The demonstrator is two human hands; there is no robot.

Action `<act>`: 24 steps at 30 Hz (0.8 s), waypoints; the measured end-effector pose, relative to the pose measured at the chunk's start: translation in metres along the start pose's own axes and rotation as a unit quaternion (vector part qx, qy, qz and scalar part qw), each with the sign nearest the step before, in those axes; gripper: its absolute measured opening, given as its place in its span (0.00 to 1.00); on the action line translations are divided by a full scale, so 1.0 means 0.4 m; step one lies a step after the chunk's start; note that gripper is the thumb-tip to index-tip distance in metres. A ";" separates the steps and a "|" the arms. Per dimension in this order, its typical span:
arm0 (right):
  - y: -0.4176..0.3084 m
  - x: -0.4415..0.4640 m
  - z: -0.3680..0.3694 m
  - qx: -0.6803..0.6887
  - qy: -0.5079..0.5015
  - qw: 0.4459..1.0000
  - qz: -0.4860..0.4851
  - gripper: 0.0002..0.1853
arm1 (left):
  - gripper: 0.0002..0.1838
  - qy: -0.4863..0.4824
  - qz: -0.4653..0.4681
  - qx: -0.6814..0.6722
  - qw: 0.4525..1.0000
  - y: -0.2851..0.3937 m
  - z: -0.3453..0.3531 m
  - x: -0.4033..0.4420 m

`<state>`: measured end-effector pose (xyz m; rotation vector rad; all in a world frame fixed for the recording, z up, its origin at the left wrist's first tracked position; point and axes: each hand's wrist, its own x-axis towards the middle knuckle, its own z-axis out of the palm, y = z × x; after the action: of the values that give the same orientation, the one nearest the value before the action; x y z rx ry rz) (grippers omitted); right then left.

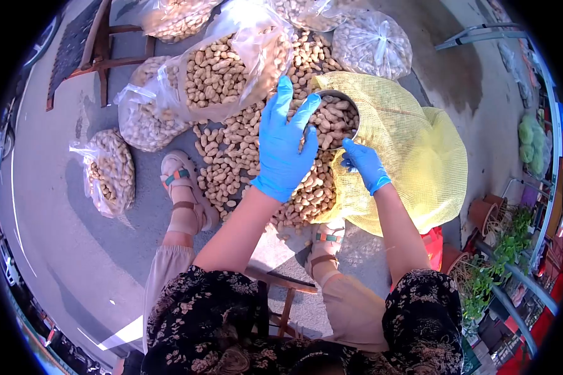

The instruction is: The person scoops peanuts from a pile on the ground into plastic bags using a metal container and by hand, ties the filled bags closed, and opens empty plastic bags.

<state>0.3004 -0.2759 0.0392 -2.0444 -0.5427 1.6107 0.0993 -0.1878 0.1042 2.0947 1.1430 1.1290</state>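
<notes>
Grey pavement (62,162), sunlit lower centre. Metal bowl (358,113), upper centre: unshelled peanuts (334,120) inside. Left hand (286,147), blue-gloved: fingers spread wide at its left side. Right hand (365,166), likewise gloved: narrow, at the lower rim; grip unclear. Yellow mesh sack (406,150): right. Loose peanut heap (234,147): below, left. Handling: rim steady, mesh clear of fingers, tilt gradual to limit spillage.

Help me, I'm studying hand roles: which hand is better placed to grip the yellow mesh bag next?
Probably right: the right hand is at the near edge of the round pan, beside the yellow mesh bag, while the left hand lies at the pan's left, farther away.
</notes>
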 end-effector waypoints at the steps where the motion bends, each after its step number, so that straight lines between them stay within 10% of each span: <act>1: 0.000 0.000 0.009 -0.019 0.034 0.999 -0.027 0.23 | 0.30 0.034 -0.028 0.042 0.998 -0.016 -0.069 0.016; 5: -0.129 -0.066 0.054 0.005 0.025 0.989 -0.144 0.22 | 0.43 0.258 -0.063 0.209 0.941 -0.175 -0.212 0.073; 8: -0.234 -0.060 0.116 -0.021 0.080 0.948 -0.307 0.17 | 0.33 0.198 -0.122 0.273 0.933 -0.292 -0.249 0.122; 11: -0.387 -0.068 0.214 -0.146 0.126 0.856 -0.479 0.19 | 0.21 0.068 -0.346 -0.157 0.922 -0.395 -0.261 0.142; 14: -0.457 -0.027 0.314 -0.288 0.238 0.717 -0.589 0.15 | 0.15 0.116 -0.341 -0.438 0.824 -0.339 -0.295 0.174; 17: -0.472 0.014 0.374 -0.397 0.280 0.626 -0.610 0.12 | 0.14 0.118 -0.377 -0.456 0.797 -0.333 -0.330 0.176; 20: -0.469 0.073 0.383 -0.288 0.245 0.771 -0.513 0.11 | 0.17 0.107 -0.373 -0.488 0.782 -0.347 -0.353 0.154; 21: -0.467 0.060 0.377 -0.341 0.313 0.663 -0.588 0.10 | 0.18 0.104 -0.373 -0.491 0.780 -0.349 -0.353 0.148; 24: -0.482 0.056 0.367 -0.401 0.333 0.606 -0.601 0.11 | 0.18 0.095 -0.374 -0.498 0.776 -0.349 -0.353 0.142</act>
<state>0.1599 -0.0891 0.1071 -1.6893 -1.9598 -0.3116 -0.0642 -0.0614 0.1020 0.6187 0.9621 1.1417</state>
